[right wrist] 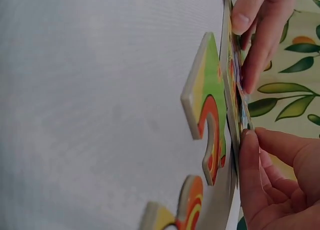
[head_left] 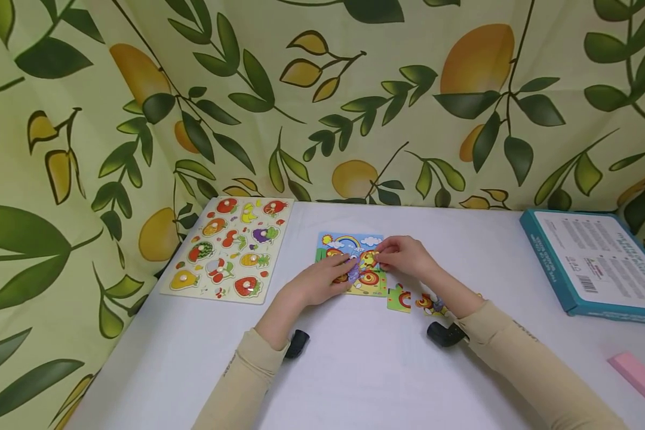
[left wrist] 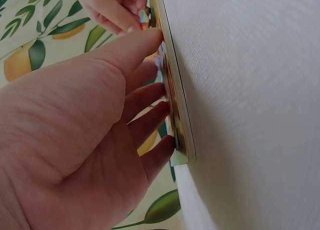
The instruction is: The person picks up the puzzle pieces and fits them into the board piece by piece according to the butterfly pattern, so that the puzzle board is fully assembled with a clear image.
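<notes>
A colourful jigsaw puzzle [head_left: 368,288] with a rainbow, sky and butterfly picture lies flat on the white table. My left hand [head_left: 319,279] rests its fingertips on the puzzle's left and middle part, the fingers only gently bent in the left wrist view. At the puzzle's right edge, my right hand [head_left: 407,255] pinches a thin puzzle piece [left wrist: 144,20] between thumb and forefinger, tilted against the board; most of it is hidden. A loose green and orange piece [right wrist: 212,105] lies just beside the board. Another loose piece [head_left: 427,303] is partly covered by my right forearm.
A wooden fruit peg board [head_left: 228,248] lies to the left. On the right are a teal-edged box [head_left: 602,263] and a pink block [head_left: 638,377]. A leaf-patterned cloth [head_left: 322,119] hangs behind and left of the table [head_left: 355,370]. Black wrist devices [head_left: 445,333] sit under the sleeves.
</notes>
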`<state>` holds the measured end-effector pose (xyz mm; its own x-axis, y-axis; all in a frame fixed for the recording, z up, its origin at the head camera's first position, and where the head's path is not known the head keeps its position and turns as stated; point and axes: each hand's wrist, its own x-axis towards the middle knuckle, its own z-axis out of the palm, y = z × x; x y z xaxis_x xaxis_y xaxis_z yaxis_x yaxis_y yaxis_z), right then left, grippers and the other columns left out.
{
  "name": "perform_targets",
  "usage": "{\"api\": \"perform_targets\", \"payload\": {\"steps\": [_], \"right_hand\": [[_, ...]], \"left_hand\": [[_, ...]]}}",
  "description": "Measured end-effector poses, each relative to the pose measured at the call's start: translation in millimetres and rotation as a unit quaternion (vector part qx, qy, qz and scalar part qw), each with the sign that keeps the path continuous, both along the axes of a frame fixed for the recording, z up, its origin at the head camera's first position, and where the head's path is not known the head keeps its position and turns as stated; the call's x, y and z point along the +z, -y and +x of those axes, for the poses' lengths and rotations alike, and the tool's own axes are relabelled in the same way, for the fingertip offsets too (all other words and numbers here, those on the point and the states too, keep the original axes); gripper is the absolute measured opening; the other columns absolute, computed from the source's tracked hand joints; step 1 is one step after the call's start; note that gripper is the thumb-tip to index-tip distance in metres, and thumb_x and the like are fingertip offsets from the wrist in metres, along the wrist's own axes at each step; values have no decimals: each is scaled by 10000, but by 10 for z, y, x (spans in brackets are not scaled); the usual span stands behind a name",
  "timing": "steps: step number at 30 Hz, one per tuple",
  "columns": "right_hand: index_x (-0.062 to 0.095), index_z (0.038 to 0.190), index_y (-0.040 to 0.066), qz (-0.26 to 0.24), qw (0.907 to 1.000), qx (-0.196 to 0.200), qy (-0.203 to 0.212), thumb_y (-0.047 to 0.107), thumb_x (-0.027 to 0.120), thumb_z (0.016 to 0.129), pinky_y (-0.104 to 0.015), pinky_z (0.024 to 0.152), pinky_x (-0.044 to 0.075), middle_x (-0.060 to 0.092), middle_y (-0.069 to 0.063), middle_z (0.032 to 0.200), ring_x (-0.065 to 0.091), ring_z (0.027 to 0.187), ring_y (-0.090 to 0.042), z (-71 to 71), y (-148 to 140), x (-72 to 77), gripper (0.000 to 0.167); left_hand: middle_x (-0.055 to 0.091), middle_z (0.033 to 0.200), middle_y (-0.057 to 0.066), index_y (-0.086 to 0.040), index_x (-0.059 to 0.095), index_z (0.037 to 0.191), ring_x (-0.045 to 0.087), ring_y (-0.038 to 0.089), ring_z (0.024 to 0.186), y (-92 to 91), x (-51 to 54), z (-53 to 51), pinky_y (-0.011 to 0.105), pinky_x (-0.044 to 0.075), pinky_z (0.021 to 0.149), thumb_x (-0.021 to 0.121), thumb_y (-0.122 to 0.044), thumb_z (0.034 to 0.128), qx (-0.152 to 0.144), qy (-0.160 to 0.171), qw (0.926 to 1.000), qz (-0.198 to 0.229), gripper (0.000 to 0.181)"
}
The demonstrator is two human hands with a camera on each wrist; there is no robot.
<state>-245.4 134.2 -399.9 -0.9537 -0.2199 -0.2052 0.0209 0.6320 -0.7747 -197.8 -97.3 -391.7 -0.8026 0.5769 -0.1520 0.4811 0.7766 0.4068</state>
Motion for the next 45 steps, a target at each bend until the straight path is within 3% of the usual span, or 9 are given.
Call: {"api": "perform_targets", "payload": {"steps": [7, 27, 38, 45], "right_hand": [[674, 1051, 41, 249, 9989, 165, -349, 214, 701, 911, -249, 641, 494, 619, -63, 849, 575, 688, -165, 11, 2, -1, 224], [650, 1059, 42, 110, 9992, 252, -292, 182, 711, 900, -261, 625, 457, 556, -62, 829, 535, 683, -178, 9, -20, -38, 221], [665, 1023, 58, 321, 9975, 550, -301, 194, 679, 930, -273, 665, 443, 561, -56, 843, 521, 748, -189, 5, -17, -71, 165], [627, 1025, 80, 465, 9936, 966, -366, 249, 762, 863, -307, 700, 379, 527, -39, 838, 473, 797, -201, -35, -60, -62, 270]], "left_hand": [[293, 1573, 90, -187, 383, 1508, 271, 273, 1435, 4, -11, -15, 411, 259, 1151, 528, -324, 1011, -126, -116, 9998, -136, 536], [306, 1569, 73, -191, 407, 1498, 279, 267, 1432, -25, -10, -4, 424, 272, 1145, 538, -332, 1002, -18, -51, 9999, -127, 533], [324, 1553, 95, -195, 413, 1497, 296, 290, 1418, -44, 10, 22, 464, 276, 1137, 520, -275, 997, 23, -104, 9998, -183, 517], [320, 1535, 90, -282, 397, 1504, 279, 278, 1397, -108, 18, 8, 472, 291, 1123, 492, -271, 997, -21, -400, 9969, -681, 516]]}}
